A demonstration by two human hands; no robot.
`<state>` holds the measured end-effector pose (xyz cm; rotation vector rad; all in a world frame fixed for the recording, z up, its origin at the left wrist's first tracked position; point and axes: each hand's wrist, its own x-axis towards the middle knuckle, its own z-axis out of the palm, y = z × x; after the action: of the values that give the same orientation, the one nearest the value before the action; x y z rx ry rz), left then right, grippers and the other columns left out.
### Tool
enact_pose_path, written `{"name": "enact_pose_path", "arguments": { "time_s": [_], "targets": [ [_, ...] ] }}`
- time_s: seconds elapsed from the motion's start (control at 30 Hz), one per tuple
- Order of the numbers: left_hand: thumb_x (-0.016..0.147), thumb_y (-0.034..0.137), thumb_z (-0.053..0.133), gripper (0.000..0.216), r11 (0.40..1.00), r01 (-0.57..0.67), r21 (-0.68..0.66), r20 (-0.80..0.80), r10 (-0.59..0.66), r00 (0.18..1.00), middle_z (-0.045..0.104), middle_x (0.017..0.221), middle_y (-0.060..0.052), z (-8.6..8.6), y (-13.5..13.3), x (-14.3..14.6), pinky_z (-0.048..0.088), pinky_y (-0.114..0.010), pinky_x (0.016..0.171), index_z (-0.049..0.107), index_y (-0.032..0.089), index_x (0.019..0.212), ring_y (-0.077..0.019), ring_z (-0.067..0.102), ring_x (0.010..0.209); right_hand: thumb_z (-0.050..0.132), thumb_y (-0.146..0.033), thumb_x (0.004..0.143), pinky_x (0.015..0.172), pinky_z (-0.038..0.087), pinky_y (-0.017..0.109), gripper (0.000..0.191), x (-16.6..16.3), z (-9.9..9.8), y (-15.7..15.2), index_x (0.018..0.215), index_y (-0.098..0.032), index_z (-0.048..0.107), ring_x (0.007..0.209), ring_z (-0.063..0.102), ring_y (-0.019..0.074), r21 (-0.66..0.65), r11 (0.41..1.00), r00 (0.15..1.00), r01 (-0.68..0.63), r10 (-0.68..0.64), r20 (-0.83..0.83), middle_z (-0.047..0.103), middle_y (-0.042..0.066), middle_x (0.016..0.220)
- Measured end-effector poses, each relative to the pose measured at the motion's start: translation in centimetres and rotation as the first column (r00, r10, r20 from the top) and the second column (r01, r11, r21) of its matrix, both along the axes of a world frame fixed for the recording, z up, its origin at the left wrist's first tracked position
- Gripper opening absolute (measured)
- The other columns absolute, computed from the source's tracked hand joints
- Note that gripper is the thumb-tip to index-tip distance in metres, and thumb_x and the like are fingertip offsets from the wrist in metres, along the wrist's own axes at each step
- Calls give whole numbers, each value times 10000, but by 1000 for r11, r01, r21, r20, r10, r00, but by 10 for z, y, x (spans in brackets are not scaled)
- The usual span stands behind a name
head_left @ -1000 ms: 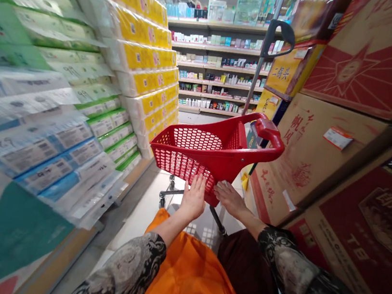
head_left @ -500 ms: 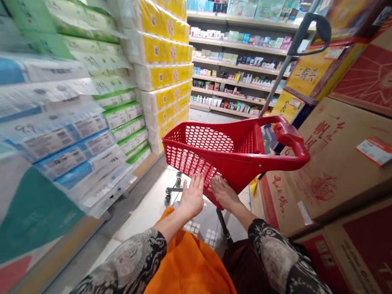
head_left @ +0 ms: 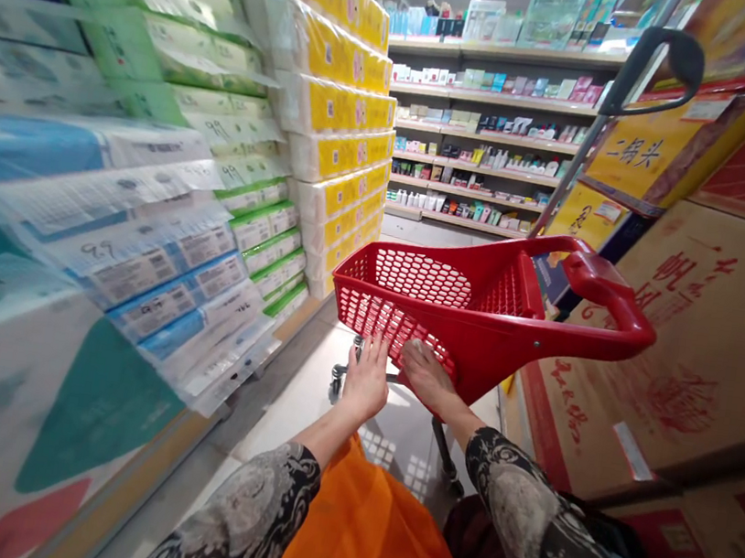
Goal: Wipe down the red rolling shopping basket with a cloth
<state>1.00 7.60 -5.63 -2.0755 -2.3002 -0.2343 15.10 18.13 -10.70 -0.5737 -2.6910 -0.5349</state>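
Observation:
A red plastic shopping trolley (head_left: 478, 317) stands in the aisle just ahead, its mesh basket holding nothing I can see. My left hand (head_left: 367, 378) lies flat, fingers stretched, against the near mesh wall of the basket. My right hand (head_left: 425, 374) presses flat on the same wall, a little to the right and lower. Both forearms wear dark patterned sleeves. An orange cloth (head_left: 370, 537) covers my lap below the hands. The trolley's grey pull handle (head_left: 651, 69) rises on a pole at the upper right.
Stacked packs of tissue paper (head_left: 154, 156) in green, blue and yellow wrap wall the left side. Big red and brown cartons (head_left: 694, 361) line the right. Shelves of small bottles and boxes (head_left: 482, 137) close the far end. Pale tiled floor (head_left: 300, 398) runs between.
The view has swung left, so the trolley and cartons sit further right in the picture. Both hands stay flat on the basket's near wall.

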Motion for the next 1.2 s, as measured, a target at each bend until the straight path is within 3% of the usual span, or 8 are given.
{"name": "enact_pose_path", "arguments": {
  "time_s": [0.1,0.3,0.37,0.6,0.67,0.87,0.93,1.2],
  "targets": [
    [746,173,413,709,1000,-22,-19,-11,21,1000,137,1515,-116,-4,0,-8,173,-532,1096,203,79,1417,-262,130,1388,459,-111,853,1062,356,437,273,0,-13,-7,1060,-150,634,1191,496,232,-6,999,998,-49,49,30,624,90,1172],
    [748,129,388,692,998,-64,16,-33,65,997,160,1510,-115,5,13,-17,181,-532,1093,210,77,1415,-263,135,1386,411,-105,879,1124,202,504,414,-50,66,14,1286,-140,474,1359,233,248,49,997,973,-63,72,-219,414,102,1399],
    [751,135,390,685,997,-63,38,-40,65,997,165,1510,-112,9,15,-19,184,-529,1093,220,83,1413,-258,145,1384,398,-82,874,1124,199,504,419,-60,74,21,1282,-128,477,1357,239,246,34,999,973,-39,46,-225,416,108,1396],
    [759,177,403,690,999,-47,3,-45,47,998,141,1515,-104,7,7,-27,179,-521,1099,216,91,1417,-252,117,1391,489,-71,820,1113,239,476,286,-39,-3,8,1069,-85,630,1266,408,258,-80,996,998,-47,50,33,577,144,1227],
    [759,174,402,686,999,-44,-16,-46,44,998,144,1513,-110,7,7,-30,165,-523,1102,220,86,1415,-250,113,1392,495,-80,826,1104,259,475,260,-39,-7,5,1035,-106,647,1246,434,259,-79,995,997,-68,71,34,596,123,1206],
    [746,185,454,738,991,-125,-50,-35,124,992,129,1512,-149,13,16,-36,153,-536,1096,177,68,1421,-270,77,1395,408,-124,894,1122,201,505,366,-84,70,17,1238,-164,526,1352,254,244,36,988,965,-153,158,-210,448,77,1377],
    [744,189,464,749,988,-141,-58,-47,139,989,117,1513,-153,15,15,-39,156,-540,1093,169,66,1421,-278,75,1394,396,-125,898,1120,199,514,367,-95,82,24,1241,-153,524,1352,252,255,48,989,964,-140,147,-222,433,85,1388],
    [755,178,426,715,979,-175,-103,-81,167,983,112,1515,-124,11,8,-56,151,-534,1098,184,68,1419,-265,105,1392,500,-94,834,1102,272,458,208,-72,9,18,951,-115,671,1247,426,259,-93,989,992,-111,116,50,629,101,1130]
  ]
}}
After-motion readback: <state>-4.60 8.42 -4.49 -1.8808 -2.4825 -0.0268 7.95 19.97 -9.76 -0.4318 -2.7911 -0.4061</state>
